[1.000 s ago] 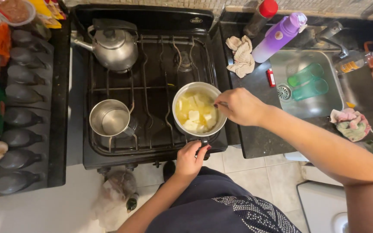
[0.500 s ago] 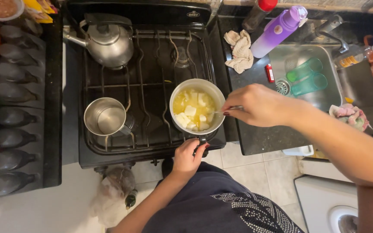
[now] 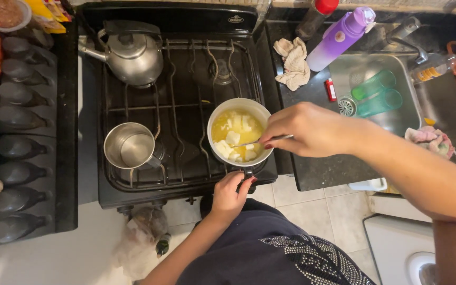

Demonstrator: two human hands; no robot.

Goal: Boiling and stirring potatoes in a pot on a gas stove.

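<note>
- View from above a black gas stove [image 3: 186,174] set between dark worktops.
- A small white pan [image 3: 238,132] sits on the front right burner, holding yellow melted fat and pale white chunks.
- The left hand [image 3: 229,196] is below the pan, fingers wrapped closed around its dark handle at the stove's front edge.
- The right hand [image 3: 307,129] reaches in from the right, fingers pinched shut on a thin metal utensil [image 3: 262,141] whose tip rests among the chunks.
- A steel mug [image 3: 131,148] stands on the front left burner; a kettle [image 3: 130,55] sits behind it.
- To the right: a crumpled cloth [image 3: 293,66], a purple bottle [image 3: 339,38] and a sink [image 3: 418,105].
- Risk, as a judgement: the pan looks small on the grate, so a hard push of the utensil could tip it or splash hot fat onto either hand.
</note>
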